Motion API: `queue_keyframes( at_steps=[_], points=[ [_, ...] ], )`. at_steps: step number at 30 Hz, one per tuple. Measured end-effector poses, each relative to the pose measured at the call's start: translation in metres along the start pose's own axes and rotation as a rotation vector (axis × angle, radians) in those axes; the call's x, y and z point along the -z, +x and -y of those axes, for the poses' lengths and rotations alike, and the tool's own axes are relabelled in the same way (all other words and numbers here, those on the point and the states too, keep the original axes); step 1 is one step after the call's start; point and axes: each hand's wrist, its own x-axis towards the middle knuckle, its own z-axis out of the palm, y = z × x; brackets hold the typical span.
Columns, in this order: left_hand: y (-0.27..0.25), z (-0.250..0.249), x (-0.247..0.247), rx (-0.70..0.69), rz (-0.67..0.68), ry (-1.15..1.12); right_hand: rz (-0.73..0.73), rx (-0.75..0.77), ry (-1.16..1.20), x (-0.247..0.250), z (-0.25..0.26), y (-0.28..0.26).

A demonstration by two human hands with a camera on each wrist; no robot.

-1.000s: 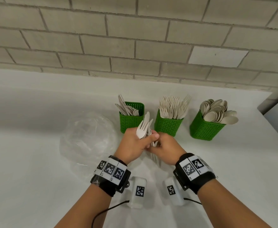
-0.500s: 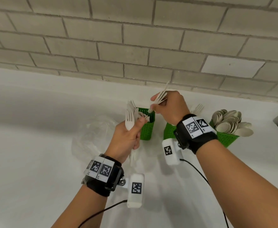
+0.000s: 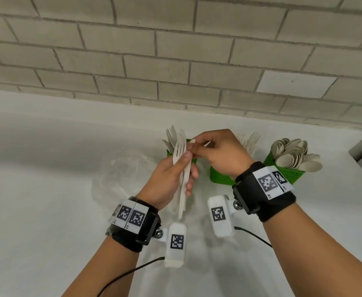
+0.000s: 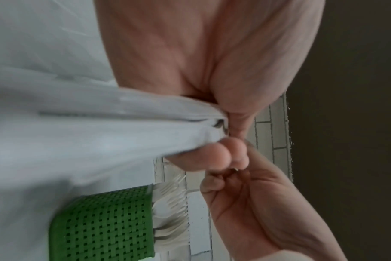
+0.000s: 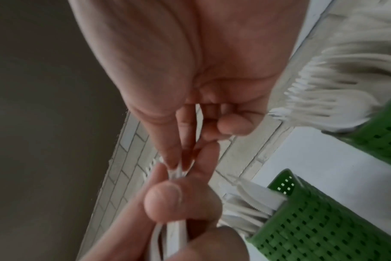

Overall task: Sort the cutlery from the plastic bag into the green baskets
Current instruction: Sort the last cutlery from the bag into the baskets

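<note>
Your left hand (image 3: 171, 174) grips a small bundle (image 3: 183, 179) of pale cutlery, a fork foremost; how many pieces I cannot tell. Your right hand (image 3: 216, 155), just at its 2 o'clock, pinches the top of one piece in that bundle. You seem to be mid-sort, drawing a single piece free; next, identify it and drop it in the matching basket. On the desk (image 3: 47, 211), the bag (image 3: 122, 174) lies crumpled at 9 o'clock of your left hand. Beyond stand three baskets: knives (image 3: 194, 161) at 12, forks (image 3: 220, 176) behind your right hand, spoons (image 3: 291, 172) at 2 o'clock.
</note>
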Motion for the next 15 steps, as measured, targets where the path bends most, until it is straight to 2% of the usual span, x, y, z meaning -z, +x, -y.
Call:
queue_keyframes(
  at_steps=[4, 12, 15],
  points=[
    [-0.003, -0.001, -0.004, 0.015, 0.045, 0.016, -0.203, 0.006, 0.207, 0.017, -0.005, -0.009],
    [-0.001, -0.003, -0.020, 0.094, 0.181, 0.009, 0.028, -0.019, 0.312, 0.025, -0.003, -0.030],
    [-0.001, -0.005, -0.021, 0.118, 0.194, 0.007, 0.032, -0.016, 0.285, 0.024, -0.007, -0.032]
  ],
)
